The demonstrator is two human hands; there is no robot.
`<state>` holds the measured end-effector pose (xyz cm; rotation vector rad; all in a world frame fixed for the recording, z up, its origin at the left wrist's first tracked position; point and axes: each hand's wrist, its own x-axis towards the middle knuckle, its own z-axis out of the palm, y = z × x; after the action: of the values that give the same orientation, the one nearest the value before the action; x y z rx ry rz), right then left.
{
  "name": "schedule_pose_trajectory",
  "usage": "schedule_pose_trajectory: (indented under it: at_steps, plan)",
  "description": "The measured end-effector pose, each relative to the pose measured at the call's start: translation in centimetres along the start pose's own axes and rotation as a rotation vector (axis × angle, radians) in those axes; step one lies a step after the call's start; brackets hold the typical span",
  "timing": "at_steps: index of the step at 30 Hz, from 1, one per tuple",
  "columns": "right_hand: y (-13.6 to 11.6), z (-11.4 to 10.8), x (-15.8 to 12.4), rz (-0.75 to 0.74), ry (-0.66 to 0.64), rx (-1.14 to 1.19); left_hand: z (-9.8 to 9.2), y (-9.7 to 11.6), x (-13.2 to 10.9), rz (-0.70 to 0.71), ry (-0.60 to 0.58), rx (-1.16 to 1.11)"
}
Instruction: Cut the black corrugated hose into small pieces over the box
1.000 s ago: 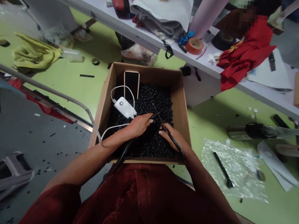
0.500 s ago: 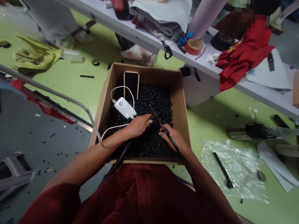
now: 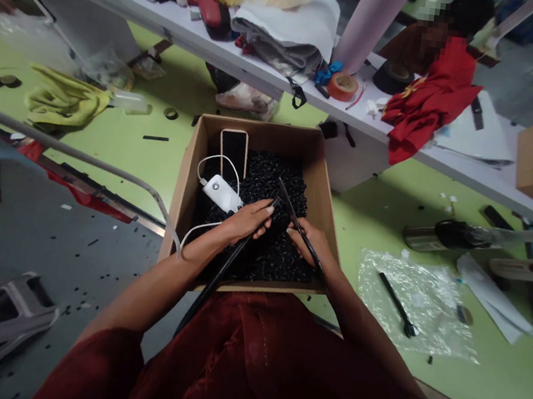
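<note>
My left hand (image 3: 250, 218) is closed around a black ribbed tube (image 3: 225, 264), which runs down past the box's front edge beside my lap. The tube's cut end points up and right from my fingers. In my right hand (image 3: 308, 242) is a slim knife (image 3: 290, 202) with a dark blade, its tip up by the tube's end but seemingly apart from it. Both hands are over a cardboard box (image 3: 328, 200) holding a heap of small black pieces (image 3: 277, 170). A phone (image 3: 234, 150) leans inside, with a white power bank (image 3: 219, 190) and cable near my left hand.
On the green table, a plastic bag (image 3: 378, 317) and a metal flask (image 3: 420, 236) lie to the right, a yellow cloth (image 3: 68, 97) to the left. A raised white shelf (image 3: 359, 117) crosses behind the box with tape and cloth on it. A person sits beyond.
The tube's end now sticks out further past my left fingers, and its lower part has straightened. The knife has swung steeper, its tip shifting right and slightly up.
</note>
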<state>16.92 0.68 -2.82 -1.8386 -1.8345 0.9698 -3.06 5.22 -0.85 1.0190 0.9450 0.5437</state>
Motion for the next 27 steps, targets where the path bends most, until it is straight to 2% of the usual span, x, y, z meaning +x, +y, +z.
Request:
schedule_pose_trajectory:
  at_steps: [3,6,11,18,27]
  plan:
    - [0.48,0.12,0.02,0.039,-0.006,0.101,0.00,0.69,-0.40,-0.085,-0.055,-0.223]
    - [0.75,0.21,0.09,0.019,-0.012,0.116,-0.15,1.11,-0.54,-0.118,-0.033,-0.280]
    - [0.66,0.09,0.19,-0.050,0.013,0.083,0.02,1.05,-0.48,-0.087,0.029,-0.210]
    - [0.95,0.22,0.18,-0.082,-0.096,0.138,0.08,0.47,-0.04,0.042,0.038,-0.188]
    - [0.86,0.25,0.06,-0.099,-0.142,0.109,0.11,0.58,-0.08,0.027,0.059,-0.177]
